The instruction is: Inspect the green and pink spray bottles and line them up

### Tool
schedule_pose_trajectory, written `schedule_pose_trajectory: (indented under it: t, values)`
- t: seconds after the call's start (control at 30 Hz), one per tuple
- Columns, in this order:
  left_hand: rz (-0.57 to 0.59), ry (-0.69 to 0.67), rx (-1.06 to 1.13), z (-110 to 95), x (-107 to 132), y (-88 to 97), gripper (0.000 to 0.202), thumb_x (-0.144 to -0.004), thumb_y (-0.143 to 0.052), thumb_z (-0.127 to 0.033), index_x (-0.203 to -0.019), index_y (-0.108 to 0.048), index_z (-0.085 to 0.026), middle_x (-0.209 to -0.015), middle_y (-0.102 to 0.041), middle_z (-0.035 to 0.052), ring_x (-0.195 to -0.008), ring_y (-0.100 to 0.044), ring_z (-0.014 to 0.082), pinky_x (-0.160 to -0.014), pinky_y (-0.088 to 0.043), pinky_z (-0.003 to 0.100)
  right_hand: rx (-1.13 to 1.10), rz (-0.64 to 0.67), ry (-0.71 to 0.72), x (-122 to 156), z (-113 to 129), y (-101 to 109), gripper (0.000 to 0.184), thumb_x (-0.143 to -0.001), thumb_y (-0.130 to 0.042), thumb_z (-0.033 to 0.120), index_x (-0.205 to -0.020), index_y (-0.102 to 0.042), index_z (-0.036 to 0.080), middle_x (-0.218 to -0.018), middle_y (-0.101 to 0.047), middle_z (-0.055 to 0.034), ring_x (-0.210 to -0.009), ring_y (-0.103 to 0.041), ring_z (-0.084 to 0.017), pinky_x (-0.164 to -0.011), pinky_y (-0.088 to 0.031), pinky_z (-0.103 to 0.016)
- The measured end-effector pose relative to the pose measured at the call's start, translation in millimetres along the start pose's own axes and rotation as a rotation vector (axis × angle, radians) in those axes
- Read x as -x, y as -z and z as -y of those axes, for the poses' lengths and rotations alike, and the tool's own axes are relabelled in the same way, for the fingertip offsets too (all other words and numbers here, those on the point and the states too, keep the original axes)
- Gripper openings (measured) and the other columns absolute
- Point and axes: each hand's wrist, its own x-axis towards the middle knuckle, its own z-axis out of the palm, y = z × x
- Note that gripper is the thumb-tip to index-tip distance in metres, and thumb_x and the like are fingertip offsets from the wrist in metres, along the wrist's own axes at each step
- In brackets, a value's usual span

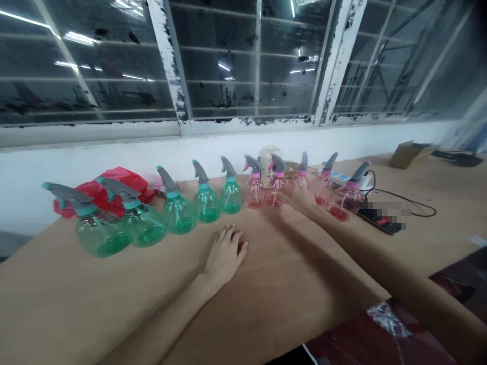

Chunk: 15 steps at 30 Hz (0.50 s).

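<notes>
My left hand [226, 256] lies palm down on the table with its fingers slightly spread, holding nothing. In front of it stands a row of clear spray bottles with green liquid, among them one green spray bottle [180, 213] and another [231, 195]. My right hand [300, 197] is among the pink spray bottles, with one finger stretched left across the front of a pink spray bottle [279, 177]. It partly hides another pink spray bottle [302, 177] behind it; whether it touches either is unclear. A further pink spray bottle [344, 203] stands to the right.
Red plastic [122, 187] lies crumpled behind the green bottles. On the right are a dark phone-like object [380, 220], a white power strip [338, 177], a black cable [411, 195] and a cardboard box [409, 154]. A barred window runs above the table [243, 304].
</notes>
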Motion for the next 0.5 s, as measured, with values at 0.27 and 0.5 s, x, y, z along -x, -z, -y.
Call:
schedule_pose_trajectory:
  t: [0.27, 0.5]
  values:
    - [0.000, -0.005, -0.016, 1, 0, -1.1, 0.036, -0.091, -0.040, -0.030, -0.116, -0.056, -0.010, -0.126, -0.054, 0.0147, -0.121, -0.045, 0.0290, -0.100, -0.038, 0.044, -0.009, -0.263, -0.163, -6, -36, 24, 0.060, -0.081, -0.038, 0.064, -0.115, -0.054, 0.017, -0.100, -0.067, -0.0140, -0.096, -0.061, -0.032, -0.077, -0.045, -0.043]
    - [-0.026, -0.009, 0.002, 2, 0, -1.1, 0.035, -0.092, -0.038, -0.032, -0.116, -0.055, -0.013, -0.126, -0.054, 0.0140, -0.122, -0.045, 0.0275, -0.099, -0.040, 0.044, 0.022, -0.166, -0.227, -30, -34, 22, 0.068, -0.076, -0.043, 0.068, -0.111, -0.063, 0.013, -0.101, -0.066, -0.0190, -0.094, -0.061, -0.036, -0.082, -0.044, -0.048]
